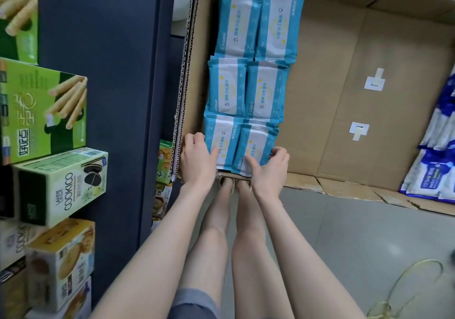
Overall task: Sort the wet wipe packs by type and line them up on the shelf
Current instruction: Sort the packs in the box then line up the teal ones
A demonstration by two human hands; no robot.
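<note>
Here, two blue wet wipe stacks lie side by side on cardboard [320,97]; the left hand [197,157] grips the left stack [221,134], the right hand [272,168] the right stack [256,144].

There is a single view, from a wide-angle camera worn on the person's head. It looks steeply down past both forearms and the legs to the grey floor [344,232]. At arm's reach it is close to the cardboard [332,97] carrying the wet wipe packs [246,85]. Snack boxes [59,188] crowd its left edge, and straight lines bow near the borders.
</note>
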